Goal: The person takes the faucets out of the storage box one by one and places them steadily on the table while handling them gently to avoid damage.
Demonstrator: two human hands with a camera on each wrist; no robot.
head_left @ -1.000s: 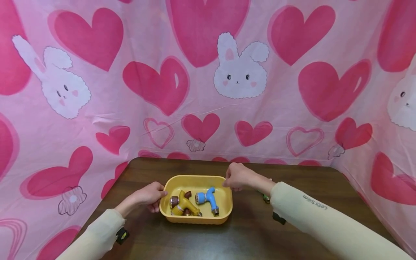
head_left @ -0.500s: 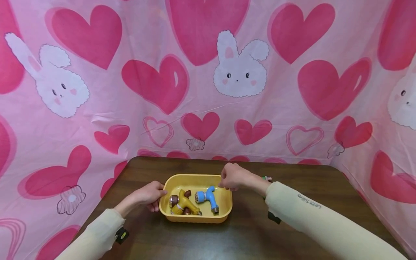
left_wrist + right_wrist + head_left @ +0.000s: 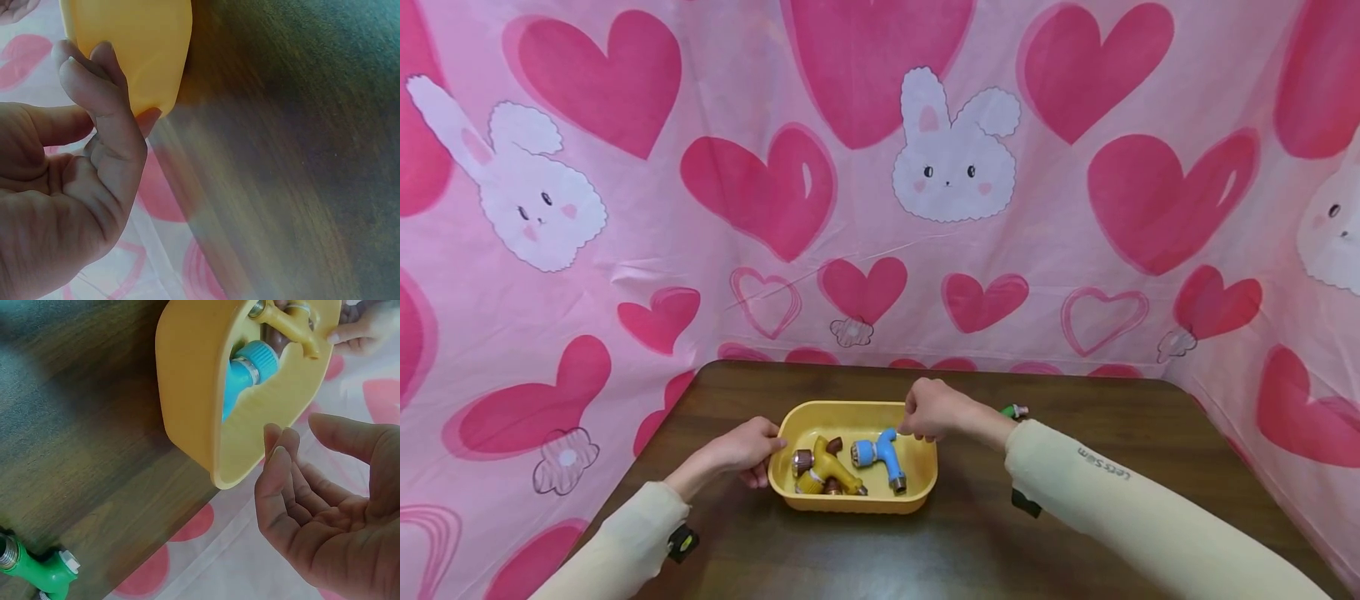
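Note:
A yellow plastic basin point(image 3: 854, 503) stands on the table. My left hand point(image 3: 743, 450) grips its left end, thumb at the rim and fingers curled against the outer wall. Inside, a blue faucet point(image 3: 889, 458) lies to the right; a mustard-yellow faucet point(image 3: 838, 473) lies to the left, partly over brown faucet parts point(image 3: 802, 460). Over the basin's right end hovers my right hand point(image 3: 934, 408), near the blue faucet. In the right wrist view its fingers are loosely bent, with the thumb apart and nothing between them.
A green faucet point(image 3: 47, 569) lies on the table right of the basin, partly hidden by the right forearm in the head view. The brown wooden table point(image 3: 820, 567) meets a pink cloth backdrop point(image 3: 1045, 275) with hearts and rabbits at its far edge.
My right hand has moved left, from the basin's right rim to over its inside. More of the green faucet shows past the forearm. The left hand and basin stay put.

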